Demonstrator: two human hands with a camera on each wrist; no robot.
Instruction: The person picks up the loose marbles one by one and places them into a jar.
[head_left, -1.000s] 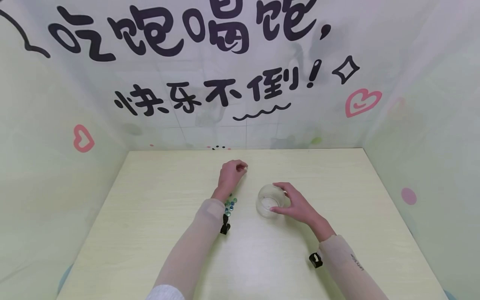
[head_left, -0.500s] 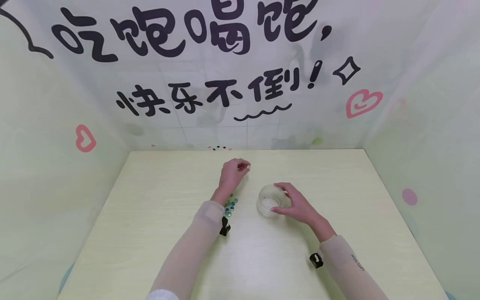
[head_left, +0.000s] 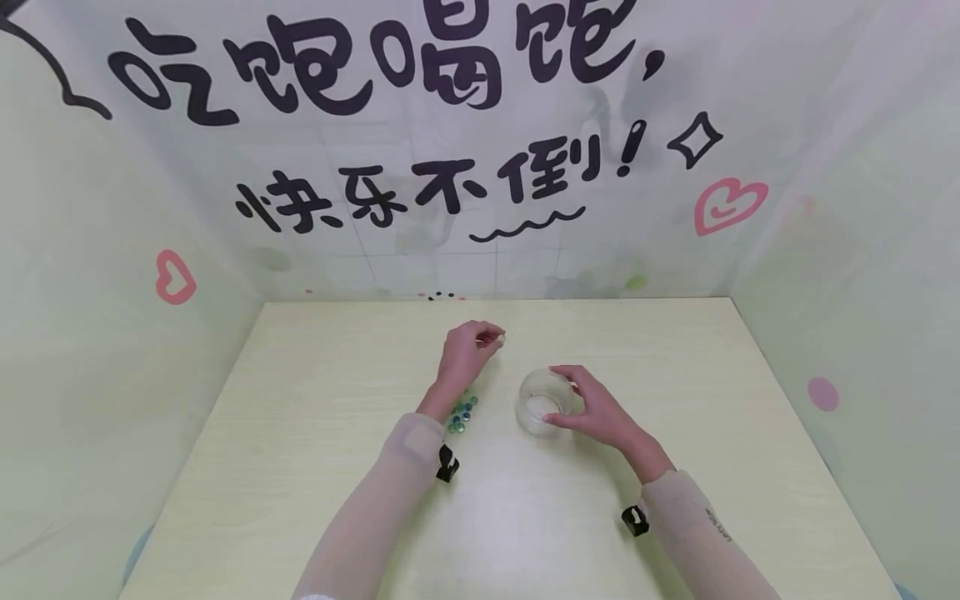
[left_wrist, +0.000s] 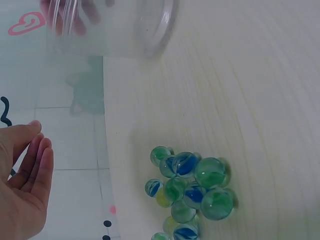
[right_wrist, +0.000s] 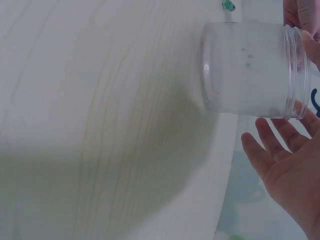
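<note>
A clear, round, wide-mouthed jar stands upright on the table, its ribbed rim uppermost. My right hand grips it near the rim, thumb in front and fingers round the far side. My left hand is raised left of and beyond the jar, fingertips and thumb together. A small pale round thing shows at those fingertips, mostly hidden; I cannot tell whether it is a marble. Several green, blue and yellow glass marbles lie clustered on the table under my left forearm, partly covered by it in the head view.
The pale wood-grain table ends at a printed white cloth backdrop at the back. Cloth also hangs at both sides. Each wrist has a black camera mount on the sleeve.
My left hand has shifted slightly right, its fingertips staying together. The left forearm has drawn a little left and toward me. My right hand and the jar stay in place.
</note>
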